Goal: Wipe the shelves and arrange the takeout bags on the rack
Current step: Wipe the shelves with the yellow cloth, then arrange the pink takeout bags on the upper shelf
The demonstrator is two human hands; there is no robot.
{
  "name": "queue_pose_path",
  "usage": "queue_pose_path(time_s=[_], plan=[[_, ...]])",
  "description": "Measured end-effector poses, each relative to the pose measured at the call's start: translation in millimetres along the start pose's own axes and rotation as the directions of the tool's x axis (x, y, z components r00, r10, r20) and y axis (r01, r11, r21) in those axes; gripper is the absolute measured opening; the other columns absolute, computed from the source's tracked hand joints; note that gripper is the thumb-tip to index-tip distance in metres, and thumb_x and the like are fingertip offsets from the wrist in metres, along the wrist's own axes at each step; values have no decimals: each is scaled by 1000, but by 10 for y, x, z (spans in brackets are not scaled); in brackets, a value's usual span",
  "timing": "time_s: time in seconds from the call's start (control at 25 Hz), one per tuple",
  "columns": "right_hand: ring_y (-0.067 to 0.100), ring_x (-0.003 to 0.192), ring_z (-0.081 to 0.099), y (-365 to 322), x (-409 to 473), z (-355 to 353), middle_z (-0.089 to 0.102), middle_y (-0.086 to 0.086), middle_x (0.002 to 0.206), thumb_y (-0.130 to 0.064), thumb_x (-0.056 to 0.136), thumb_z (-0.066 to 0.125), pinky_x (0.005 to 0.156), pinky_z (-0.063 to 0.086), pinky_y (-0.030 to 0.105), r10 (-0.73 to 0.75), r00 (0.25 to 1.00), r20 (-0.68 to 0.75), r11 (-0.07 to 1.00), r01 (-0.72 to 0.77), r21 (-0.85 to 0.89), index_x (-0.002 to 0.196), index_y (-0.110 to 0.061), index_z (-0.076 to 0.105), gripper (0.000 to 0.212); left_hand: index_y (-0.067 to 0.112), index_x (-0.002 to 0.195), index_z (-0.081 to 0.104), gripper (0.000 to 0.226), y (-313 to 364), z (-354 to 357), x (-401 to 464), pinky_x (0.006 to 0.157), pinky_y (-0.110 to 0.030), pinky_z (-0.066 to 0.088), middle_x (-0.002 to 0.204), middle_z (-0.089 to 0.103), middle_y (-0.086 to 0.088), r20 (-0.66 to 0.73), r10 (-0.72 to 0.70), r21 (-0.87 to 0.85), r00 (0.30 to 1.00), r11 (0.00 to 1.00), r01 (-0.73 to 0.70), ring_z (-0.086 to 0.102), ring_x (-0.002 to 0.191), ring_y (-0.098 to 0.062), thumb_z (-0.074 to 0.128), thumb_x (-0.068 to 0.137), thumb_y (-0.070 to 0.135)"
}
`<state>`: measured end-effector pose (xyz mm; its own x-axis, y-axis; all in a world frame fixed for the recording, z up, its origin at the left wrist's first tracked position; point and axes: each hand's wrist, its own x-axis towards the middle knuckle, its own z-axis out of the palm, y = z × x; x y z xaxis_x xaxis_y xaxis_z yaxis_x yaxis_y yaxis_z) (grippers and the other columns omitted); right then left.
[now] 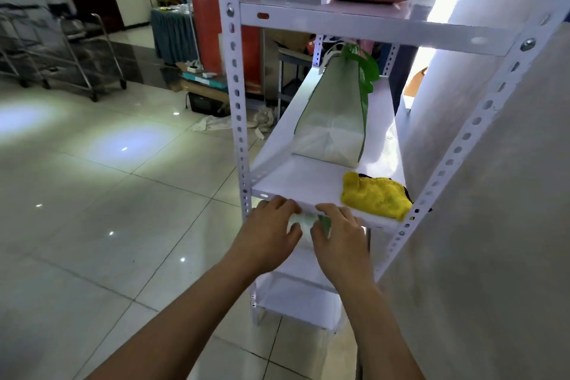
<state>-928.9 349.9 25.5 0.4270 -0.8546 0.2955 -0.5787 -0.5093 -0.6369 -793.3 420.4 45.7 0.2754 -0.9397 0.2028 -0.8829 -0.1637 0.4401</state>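
Just two bare arms in view, coming up from the bottom of the frame toward the middle. No sleeves anywhere, both forearms are uncovered right down to the bottom edge. No watch, no bracelet, no gloves, no rings that I can spot. The left hand (pixel 266 233) and the right hand (pixel 337 236) sit side by side just below the middle of the frame. Fingernails look short and plain, though the picture is a bit soft there. Slim forearms, nothing written or marked on them. Rest of the person is out of frame.
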Motion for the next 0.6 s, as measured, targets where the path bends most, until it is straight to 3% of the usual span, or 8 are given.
queue_pose_path(time_s=[0.32,0.6], plan=[[15,116,54,-991,29,703,59,-6,123,-22,98,56,100,46,39,-186,966,180,972,154,177,127,-25,62,30,24,131,57,33,-855,-757,-568,98,-37,44,129,58,2,-131,-243,-26,961,970,242,53,115,-22,50,99,32],[12,113,56,-1884,349,1561,59,-9,122,-25,98,54,88,43,29,-197,959,202,973,167,159,125,-31,61,29,23,132,56,34,-1940,-1362,-609,100,-40,44,129,59,1,-149,-309,-90,939,950,299,54,115,-24,50,99,31]])
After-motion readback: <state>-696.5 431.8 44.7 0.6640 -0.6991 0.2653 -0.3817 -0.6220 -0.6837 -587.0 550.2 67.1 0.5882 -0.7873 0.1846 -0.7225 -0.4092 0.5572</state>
